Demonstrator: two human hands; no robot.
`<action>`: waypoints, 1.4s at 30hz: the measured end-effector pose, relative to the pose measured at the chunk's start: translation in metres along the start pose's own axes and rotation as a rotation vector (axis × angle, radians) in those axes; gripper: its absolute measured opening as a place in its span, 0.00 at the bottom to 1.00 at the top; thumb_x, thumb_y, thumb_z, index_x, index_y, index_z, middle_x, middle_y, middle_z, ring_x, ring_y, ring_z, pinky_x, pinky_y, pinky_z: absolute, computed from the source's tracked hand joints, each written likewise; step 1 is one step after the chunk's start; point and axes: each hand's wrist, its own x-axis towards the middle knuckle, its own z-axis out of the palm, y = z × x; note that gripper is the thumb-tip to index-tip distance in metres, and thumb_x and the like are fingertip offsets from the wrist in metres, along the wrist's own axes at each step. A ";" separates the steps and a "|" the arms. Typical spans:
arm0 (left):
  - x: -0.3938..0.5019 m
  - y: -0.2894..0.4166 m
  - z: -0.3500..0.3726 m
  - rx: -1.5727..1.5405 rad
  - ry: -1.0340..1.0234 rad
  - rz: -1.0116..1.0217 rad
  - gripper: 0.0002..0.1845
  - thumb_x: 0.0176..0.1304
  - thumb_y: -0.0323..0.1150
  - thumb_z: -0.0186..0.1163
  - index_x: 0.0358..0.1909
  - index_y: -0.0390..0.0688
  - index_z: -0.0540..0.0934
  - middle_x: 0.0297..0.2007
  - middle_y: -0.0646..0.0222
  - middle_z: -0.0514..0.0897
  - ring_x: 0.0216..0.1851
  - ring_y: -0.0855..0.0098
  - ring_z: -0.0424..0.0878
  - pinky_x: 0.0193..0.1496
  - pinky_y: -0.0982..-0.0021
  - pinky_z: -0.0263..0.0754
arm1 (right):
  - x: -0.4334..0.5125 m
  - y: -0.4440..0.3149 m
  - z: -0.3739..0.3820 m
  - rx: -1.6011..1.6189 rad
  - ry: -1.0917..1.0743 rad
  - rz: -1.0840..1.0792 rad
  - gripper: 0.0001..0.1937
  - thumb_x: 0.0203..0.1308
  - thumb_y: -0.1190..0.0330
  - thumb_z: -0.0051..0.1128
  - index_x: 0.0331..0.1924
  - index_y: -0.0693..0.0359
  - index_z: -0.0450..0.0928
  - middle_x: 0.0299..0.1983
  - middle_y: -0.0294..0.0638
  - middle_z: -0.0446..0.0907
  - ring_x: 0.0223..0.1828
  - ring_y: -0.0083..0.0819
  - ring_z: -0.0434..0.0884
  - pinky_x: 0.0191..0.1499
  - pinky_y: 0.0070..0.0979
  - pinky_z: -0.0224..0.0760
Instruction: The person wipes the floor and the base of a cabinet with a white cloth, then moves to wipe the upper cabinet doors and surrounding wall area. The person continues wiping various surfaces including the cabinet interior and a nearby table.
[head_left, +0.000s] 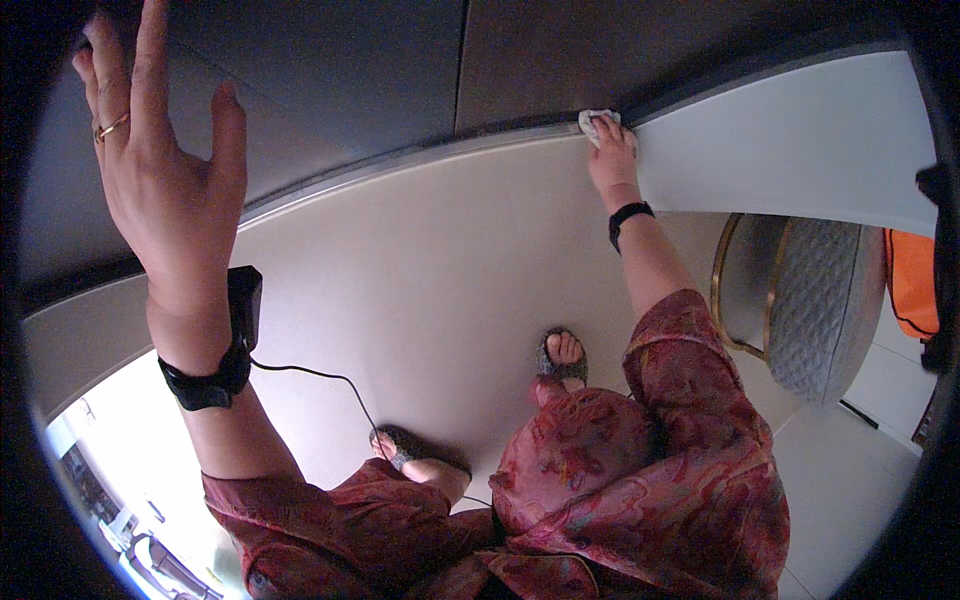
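Observation:
My right hand presses a crumpled white cloth against the lower edge of a dark panel, near where a white panel begins. Its fingers are bent over the cloth and hide part of it. A black band circles that wrist. At the upper left, my left hand is raised before another dark panel, fingers spread and holding nothing. Whether it touches that panel I cannot tell. It wears a ring, and a black device is strapped to the wrist.
A thin black cable hangs from the left wrist device past my sandalled feet. To the right stands a grey quilted chair with a gold-coloured frame, beside an orange item. Bright light comes from the lower left.

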 end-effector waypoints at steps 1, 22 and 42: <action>0.000 0.001 0.002 -0.007 0.002 0.001 0.35 0.60 0.35 0.63 0.70 0.58 0.64 0.71 0.51 0.58 0.71 0.41 0.54 0.69 0.50 0.58 | -0.002 0.005 0.015 0.043 0.074 0.075 0.22 0.55 0.68 0.57 0.57 0.57 0.74 0.64 0.46 0.69 0.67 0.49 0.63 0.67 0.41 0.57; -0.007 -0.011 0.010 -0.008 0.021 0.021 0.35 0.58 0.36 0.64 0.69 0.59 0.66 0.67 0.47 0.63 0.69 0.42 0.59 0.69 0.51 0.58 | -0.007 -0.041 -0.001 0.618 0.125 0.311 0.22 0.52 0.78 0.54 0.54 0.61 0.72 0.52 0.53 0.77 0.54 0.53 0.76 0.58 0.42 0.69; -0.003 -0.008 0.009 -0.046 0.043 0.033 0.33 0.59 0.33 0.62 0.68 0.57 0.67 0.69 0.50 0.61 0.70 0.46 0.57 0.70 0.52 0.58 | 0.007 -0.010 -0.007 0.018 -0.184 0.178 0.19 0.63 0.73 0.42 0.58 0.72 0.65 0.59 0.64 0.67 0.61 0.57 0.70 0.63 0.42 0.64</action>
